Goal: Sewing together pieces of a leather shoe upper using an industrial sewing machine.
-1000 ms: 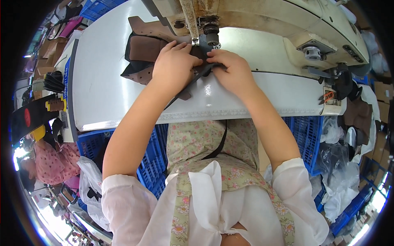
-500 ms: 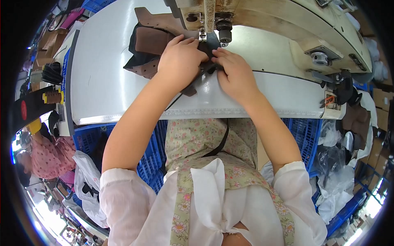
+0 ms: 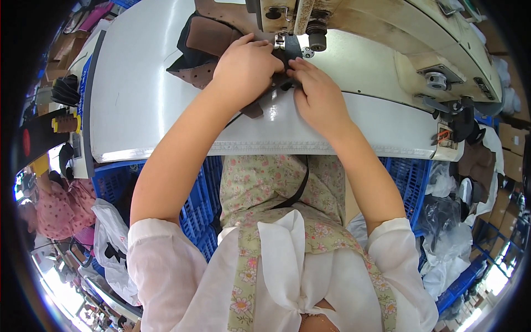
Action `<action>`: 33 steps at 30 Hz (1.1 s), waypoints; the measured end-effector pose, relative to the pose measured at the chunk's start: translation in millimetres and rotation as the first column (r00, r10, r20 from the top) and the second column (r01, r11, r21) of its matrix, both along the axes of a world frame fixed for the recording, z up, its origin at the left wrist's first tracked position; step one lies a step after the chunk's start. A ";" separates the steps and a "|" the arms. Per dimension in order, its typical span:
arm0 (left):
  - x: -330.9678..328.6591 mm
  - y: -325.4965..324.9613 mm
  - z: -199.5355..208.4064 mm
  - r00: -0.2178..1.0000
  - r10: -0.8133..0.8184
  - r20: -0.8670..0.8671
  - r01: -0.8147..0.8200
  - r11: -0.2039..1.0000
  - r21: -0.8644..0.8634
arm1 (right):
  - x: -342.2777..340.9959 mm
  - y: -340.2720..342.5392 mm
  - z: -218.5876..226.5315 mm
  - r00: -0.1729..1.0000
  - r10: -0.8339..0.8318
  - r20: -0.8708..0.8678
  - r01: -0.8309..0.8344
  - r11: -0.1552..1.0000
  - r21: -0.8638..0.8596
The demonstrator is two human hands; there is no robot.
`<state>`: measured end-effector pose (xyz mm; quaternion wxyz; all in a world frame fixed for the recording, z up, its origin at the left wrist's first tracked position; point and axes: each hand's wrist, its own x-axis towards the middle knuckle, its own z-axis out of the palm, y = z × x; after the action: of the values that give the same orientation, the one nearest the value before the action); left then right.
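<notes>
A brown leather shoe upper (image 3: 213,36) with dark lining and small punched holes lies on the white sewing machine table (image 3: 133,105). My left hand (image 3: 246,65) presses over it, fingers bent toward the presser foot (image 3: 280,42). On the foot's right side my right hand (image 3: 315,88) pinches the dark edge of the work with its fingertips. A brown flap (image 3: 253,110) sticks out below my left hand, and a thin black strip runs out beneath my wrist. The edge under the foot is partly hidden by my fingers.
The cream sewing machine arm (image 3: 381,41) spans the far right. Blue plastic crates (image 3: 406,174) stand below the table. Brown thread (image 3: 66,123) sits at the left, near a person in a pink sleeve (image 3: 58,213). Plastic bags (image 3: 445,238) lie at the right.
The shoe upper has slid slightly away from me, turning a little under my hands. Less of the black strip hangs out toward the table's front edge. The view has shifted slightly.
</notes>
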<state>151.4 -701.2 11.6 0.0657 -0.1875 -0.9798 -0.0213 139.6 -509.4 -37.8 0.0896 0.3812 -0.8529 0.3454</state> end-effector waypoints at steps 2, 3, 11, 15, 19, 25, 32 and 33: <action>-2.2 -2.3 -0.9 1.000 -0.019 -0.007 0.019 1.000 0.022 | -0.4 -2.6 1.7 1.000 -0.017 -0.011 0.017 1.000 -0.007; -3.3 -3.3 -1.2 1.000 -0.019 -0.007 0.019 1.000 0.024 | -0.2 -4.2 1.1 1.000 -0.017 -0.011 0.017 1.000 -0.004; -9.3 -10.1 -1.1 0.997 -0.066 -0.028 0.066 0.998 -0.004 | 1.4 -10.4 0.5 0.999 -0.045 -0.019 0.045 0.999 -0.022; -11.6 -12.3 -2.6 0.995 -0.080 -0.065 0.080 0.997 0.000 | 1.9 -12.3 -0.9 0.998 -0.060 -0.018 0.059 0.998 -0.021; -16.1 -16.4 0.5 0.993 -0.099 -0.058 0.099 0.995 0.008 | 0.7 -15.9 -3.8 0.998 -0.063 -0.026 0.062 0.997 -0.041; -15.6 -20.4 -3.4 0.990 -0.120 -0.071 0.124 0.991 0.050 | 2.9 -17.0 1.2 0.993 -0.099 -0.063 0.099 0.995 0.000; -18.6 -26.9 1.6 0.976 -0.217 -0.031 0.219 0.968 0.122 | 3.9 -12.8 -3.6 0.993 -0.108 -0.057 0.107 0.994 -0.012; -19.4 -27.1 1.6 0.974 -0.222 -0.031 0.224 0.967 0.124 | 4.1 -12.3 -3.7 0.992 -0.113 -0.057 0.113 0.994 -0.011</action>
<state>132.1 -728.3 13.2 0.0829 -0.2923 -0.9486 -0.0889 143.6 -521.8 -41.5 0.1349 0.3418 -0.8687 0.3321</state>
